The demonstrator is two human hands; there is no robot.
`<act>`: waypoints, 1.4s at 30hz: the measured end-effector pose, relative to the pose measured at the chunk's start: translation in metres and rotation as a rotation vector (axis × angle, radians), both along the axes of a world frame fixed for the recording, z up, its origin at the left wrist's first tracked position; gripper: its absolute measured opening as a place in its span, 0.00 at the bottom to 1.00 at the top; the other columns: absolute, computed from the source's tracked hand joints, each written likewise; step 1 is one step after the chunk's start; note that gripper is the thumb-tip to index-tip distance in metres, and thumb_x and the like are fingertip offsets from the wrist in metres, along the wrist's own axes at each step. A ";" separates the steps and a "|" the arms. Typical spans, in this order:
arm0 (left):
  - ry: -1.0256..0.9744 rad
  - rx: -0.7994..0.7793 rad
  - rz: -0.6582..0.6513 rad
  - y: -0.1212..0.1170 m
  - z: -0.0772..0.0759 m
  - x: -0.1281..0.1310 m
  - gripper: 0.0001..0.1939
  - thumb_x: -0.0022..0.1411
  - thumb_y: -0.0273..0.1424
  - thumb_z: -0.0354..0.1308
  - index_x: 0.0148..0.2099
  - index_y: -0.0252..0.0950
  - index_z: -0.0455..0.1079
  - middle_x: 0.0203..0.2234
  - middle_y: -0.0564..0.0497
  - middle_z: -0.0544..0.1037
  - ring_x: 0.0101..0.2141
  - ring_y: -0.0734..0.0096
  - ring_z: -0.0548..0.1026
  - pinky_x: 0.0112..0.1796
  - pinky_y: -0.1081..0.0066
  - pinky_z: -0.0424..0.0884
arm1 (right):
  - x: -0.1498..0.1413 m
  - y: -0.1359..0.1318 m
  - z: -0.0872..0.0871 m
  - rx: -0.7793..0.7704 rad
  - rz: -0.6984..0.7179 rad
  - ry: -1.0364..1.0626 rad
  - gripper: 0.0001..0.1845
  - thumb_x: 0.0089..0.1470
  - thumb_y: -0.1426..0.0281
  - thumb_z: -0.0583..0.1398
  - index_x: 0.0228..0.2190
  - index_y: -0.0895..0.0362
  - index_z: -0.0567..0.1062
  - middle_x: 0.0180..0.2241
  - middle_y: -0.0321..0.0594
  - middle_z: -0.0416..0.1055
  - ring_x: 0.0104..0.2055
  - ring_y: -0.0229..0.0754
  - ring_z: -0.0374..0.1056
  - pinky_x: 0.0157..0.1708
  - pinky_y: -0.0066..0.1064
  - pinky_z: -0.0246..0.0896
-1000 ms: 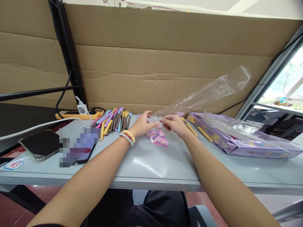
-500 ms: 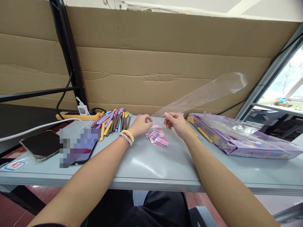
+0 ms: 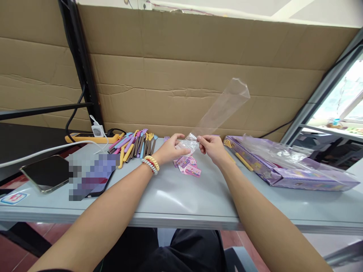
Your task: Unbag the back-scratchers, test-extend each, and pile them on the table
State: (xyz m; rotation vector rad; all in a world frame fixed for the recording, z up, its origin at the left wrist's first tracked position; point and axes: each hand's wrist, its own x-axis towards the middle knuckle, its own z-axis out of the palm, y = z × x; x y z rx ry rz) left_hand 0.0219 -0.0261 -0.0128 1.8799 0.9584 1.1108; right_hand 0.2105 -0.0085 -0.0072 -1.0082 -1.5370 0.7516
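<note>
Before a brown cardboard wall (image 3: pixel 181 75) and above a gray table (image 3: pixel 215 196), a long clear plastic bag (image 3: pixel 222 109) slants between its crumpled near end at the hands and its far end, its long axis pointing up, away and to the right. The left hand (image 3: pixel 171 147) holds the crumpled end between thumb and fingers, while the right hand (image 3: pixel 212 148) pinches the bag's edge, just beyond small pink cards (image 3: pixel 188 168) lying on the table.

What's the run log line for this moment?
left hand: touching clear bag | right hand: pinching clear bag | pink cards: on table
</note>
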 end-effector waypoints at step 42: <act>0.142 -0.068 -0.082 0.006 -0.010 -0.002 0.34 0.51 0.31 0.59 0.59 0.35 0.53 0.19 0.62 0.63 0.21 0.77 0.65 0.23 0.75 0.63 | 0.005 0.005 -0.002 -0.106 -0.312 -0.113 0.16 0.43 0.63 0.59 0.13 0.55 0.61 0.10 0.29 0.50 0.14 0.31 0.46 0.16 0.28 0.40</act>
